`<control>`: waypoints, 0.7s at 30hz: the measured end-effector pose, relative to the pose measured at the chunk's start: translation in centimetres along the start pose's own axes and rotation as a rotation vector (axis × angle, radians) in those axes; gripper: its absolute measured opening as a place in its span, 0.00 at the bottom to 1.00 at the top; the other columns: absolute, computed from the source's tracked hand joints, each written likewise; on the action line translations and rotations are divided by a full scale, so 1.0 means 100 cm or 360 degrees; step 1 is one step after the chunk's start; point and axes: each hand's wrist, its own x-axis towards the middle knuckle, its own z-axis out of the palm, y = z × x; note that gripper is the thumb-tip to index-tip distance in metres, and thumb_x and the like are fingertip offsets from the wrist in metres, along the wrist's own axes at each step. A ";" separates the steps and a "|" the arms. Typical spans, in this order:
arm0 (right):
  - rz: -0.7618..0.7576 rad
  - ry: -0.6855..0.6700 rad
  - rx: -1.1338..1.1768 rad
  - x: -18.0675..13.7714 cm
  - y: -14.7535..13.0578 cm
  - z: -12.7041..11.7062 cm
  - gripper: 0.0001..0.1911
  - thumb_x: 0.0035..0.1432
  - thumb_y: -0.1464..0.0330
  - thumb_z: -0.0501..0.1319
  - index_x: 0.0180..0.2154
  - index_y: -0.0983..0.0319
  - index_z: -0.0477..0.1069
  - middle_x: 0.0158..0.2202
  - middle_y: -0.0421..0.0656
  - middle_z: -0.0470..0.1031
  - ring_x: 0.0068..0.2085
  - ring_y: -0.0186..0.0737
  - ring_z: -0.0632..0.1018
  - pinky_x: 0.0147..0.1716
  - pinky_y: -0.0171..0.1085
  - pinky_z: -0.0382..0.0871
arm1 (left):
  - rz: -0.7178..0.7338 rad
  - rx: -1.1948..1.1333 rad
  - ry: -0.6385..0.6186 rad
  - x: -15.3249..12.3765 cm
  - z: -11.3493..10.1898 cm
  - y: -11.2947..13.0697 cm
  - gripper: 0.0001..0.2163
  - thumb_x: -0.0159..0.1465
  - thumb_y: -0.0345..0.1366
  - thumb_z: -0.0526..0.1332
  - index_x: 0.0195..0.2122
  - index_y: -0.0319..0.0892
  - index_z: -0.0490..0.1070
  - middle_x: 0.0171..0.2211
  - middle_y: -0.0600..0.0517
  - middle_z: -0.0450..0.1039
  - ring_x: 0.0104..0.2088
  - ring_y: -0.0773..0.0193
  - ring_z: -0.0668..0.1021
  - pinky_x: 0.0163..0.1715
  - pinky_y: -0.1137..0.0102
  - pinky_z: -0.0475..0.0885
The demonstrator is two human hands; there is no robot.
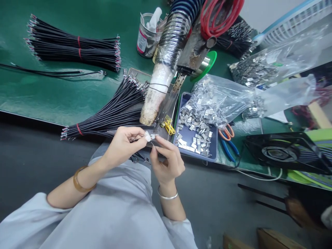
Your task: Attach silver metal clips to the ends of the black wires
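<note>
My left hand [124, 143] is closed in a pinch, with a white bit of material [147, 136] at its fingertips. A small metal connector [153, 136] sits between my two hands, at the left fingertips. My right hand [167, 159] has its fingers bent, the index fingertip touching the connector. A thin solder wire [152, 144] shows by the right thumb and fingertips. Just beyond my hands, a bundle of black cables [109, 110] with a red band lies at the bench edge. Above them stand a soldering iron [178, 81] and a duct with a white, stained end [155, 93].
A blue tray [214, 141] of loose metal connectors stands to the right, a plastic bag [220, 97] spilling into it. Pliers [229, 145], a black fan [282, 152], a yellow cutter [169, 126], a jar [146, 38], a green spool [211, 64] and another cable bundle [75, 45] surround the work.
</note>
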 end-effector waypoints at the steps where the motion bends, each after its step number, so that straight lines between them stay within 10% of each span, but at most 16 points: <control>1: -0.0038 0.0002 -0.0012 0.000 0.001 0.000 0.09 0.62 0.78 0.67 0.40 0.58 0.72 0.42 0.44 0.87 0.41 0.38 0.88 0.41 0.33 0.85 | -0.0003 0.0011 0.0012 0.000 0.001 0.001 0.09 0.54 0.37 0.63 0.22 0.37 0.75 0.19 0.54 0.67 0.22 0.71 0.65 0.22 0.77 0.62; 21: 0.0190 0.0020 0.0147 0.019 -0.002 0.005 0.09 0.62 0.77 0.68 0.39 0.58 0.74 0.47 0.45 0.86 0.42 0.39 0.88 0.42 0.36 0.86 | 0.0155 0.0090 0.0205 0.001 0.011 0.005 0.08 0.56 0.34 0.63 0.23 0.37 0.76 0.18 0.57 0.61 0.20 0.74 0.58 0.17 0.78 0.52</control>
